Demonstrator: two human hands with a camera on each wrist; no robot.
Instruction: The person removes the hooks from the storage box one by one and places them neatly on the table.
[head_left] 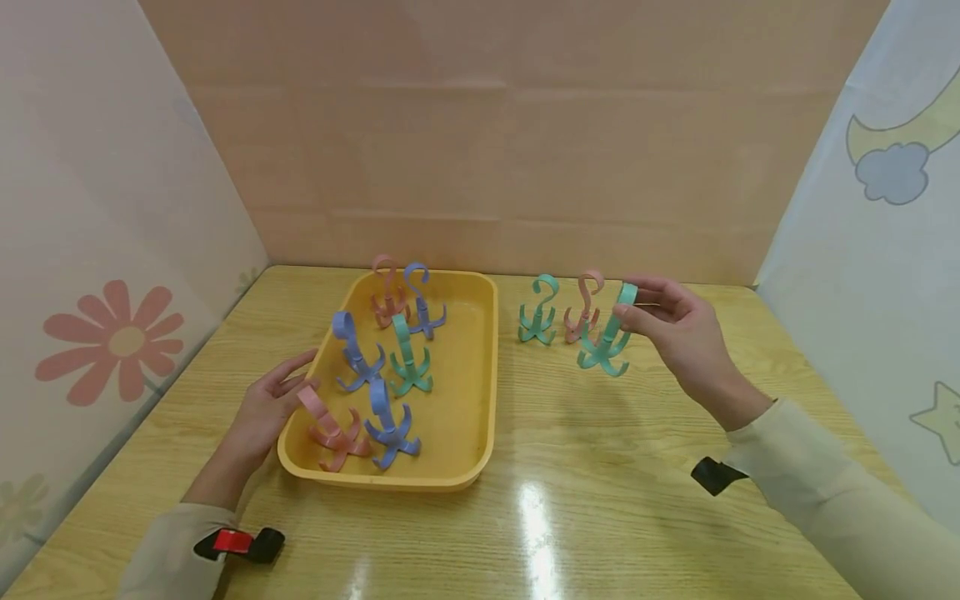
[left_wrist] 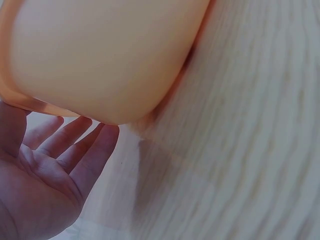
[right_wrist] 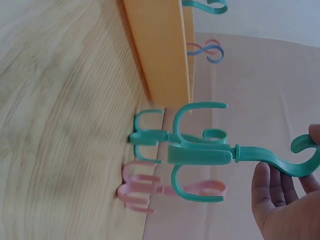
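My right hand pinches the curved top of a teal four-pronged hanging hook, prongs downward. It hangs above the table in front of a standing pink hook, which it partly overlaps; a second teal hook stands just left of that. In the right wrist view the held teal hook lies sideways across the picture. At the left side of a yellow tray, my left hand holds the rim, thumb at the edge and fingers against the outer wall.
Inside the tray stand several hooks: pink hooks, blue hooks and a teal hook. A wooden table lies beneath. A brown back wall and patterned side panels enclose it.
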